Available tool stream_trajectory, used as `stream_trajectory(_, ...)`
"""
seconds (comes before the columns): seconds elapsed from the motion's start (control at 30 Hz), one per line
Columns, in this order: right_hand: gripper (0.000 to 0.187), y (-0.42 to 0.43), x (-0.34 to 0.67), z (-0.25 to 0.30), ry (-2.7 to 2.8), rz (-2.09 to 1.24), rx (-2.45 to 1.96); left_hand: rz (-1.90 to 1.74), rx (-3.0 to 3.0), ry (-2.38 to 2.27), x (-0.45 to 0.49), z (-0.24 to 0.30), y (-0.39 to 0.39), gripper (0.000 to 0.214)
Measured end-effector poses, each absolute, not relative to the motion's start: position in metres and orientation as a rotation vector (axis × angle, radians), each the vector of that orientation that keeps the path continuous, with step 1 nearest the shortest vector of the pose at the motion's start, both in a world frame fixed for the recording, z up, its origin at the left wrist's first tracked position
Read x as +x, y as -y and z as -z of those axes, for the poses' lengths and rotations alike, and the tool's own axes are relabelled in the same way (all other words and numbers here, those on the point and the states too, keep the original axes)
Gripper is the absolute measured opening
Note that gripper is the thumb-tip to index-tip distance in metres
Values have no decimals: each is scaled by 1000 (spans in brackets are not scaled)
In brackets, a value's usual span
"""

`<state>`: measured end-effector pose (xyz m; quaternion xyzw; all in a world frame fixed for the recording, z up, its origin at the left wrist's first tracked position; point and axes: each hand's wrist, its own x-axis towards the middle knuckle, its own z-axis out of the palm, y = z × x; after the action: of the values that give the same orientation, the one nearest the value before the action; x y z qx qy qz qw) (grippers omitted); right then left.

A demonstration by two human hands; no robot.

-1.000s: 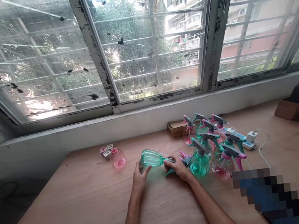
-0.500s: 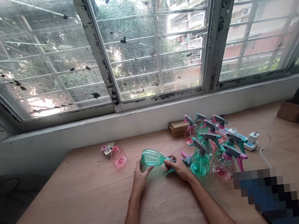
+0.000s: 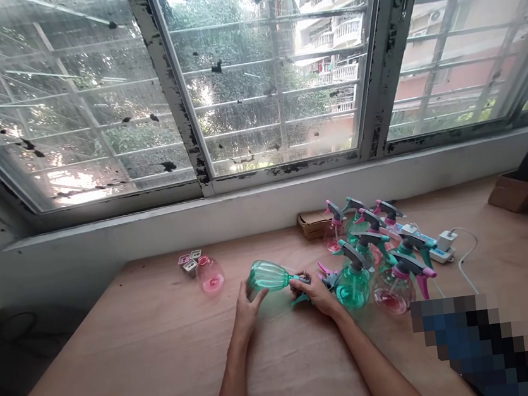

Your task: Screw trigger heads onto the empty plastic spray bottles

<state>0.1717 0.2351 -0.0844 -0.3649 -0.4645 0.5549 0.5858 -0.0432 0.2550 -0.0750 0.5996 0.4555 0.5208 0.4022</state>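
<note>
A clear green spray bottle (image 3: 269, 275) lies tilted on its side between my hands, its neck toward the right. My left hand (image 3: 249, 304) is closed around the rounded base end. At the neck, my right hand (image 3: 313, 291) grips the grey and green trigger sprayer (image 3: 300, 279); my fingers partly hide where it meets the bottle. Just beyond my right hand lies a loose grey and pink trigger sprayer (image 3: 328, 274). An open pink bottle (image 3: 210, 275) without a sprayer stands to the left, some liquid-like pink colour in its base.
Several green and pink spray bottles with sprayers (image 3: 352, 283) stand close together on the right. Behind them are a power strip (image 3: 442, 253) with plugs and a cardboard piece (image 3: 313, 225). Small square blocks (image 3: 190, 268) sit at the left back. An open box (image 3: 516, 196) stands far right.
Hardly anything differs. Both hands keep their hold on the green bottle and its sprayer, and the view has shifted very slightly.
</note>
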Motion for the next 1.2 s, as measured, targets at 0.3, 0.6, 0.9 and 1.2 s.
stream_trajectory(0.3,45,-235,172,84,1079,-1307,-853,-1336,1480,-1179,-42,74,-253,52)
stream_trajectory(0.6,45,-234,172,83,1065,-1303,-846,-1326,1490,-1114,-44,72,-255,59)
stream_trajectory(0.9,41,-234,172,83,1095,-1304,-833,-1340,1434,-1134,-43,72,-254,48)
stream_trajectory(1.2,39,-235,171,88,1094,-1302,-817,-1314,1441,-1080,-45,73,-255,57)
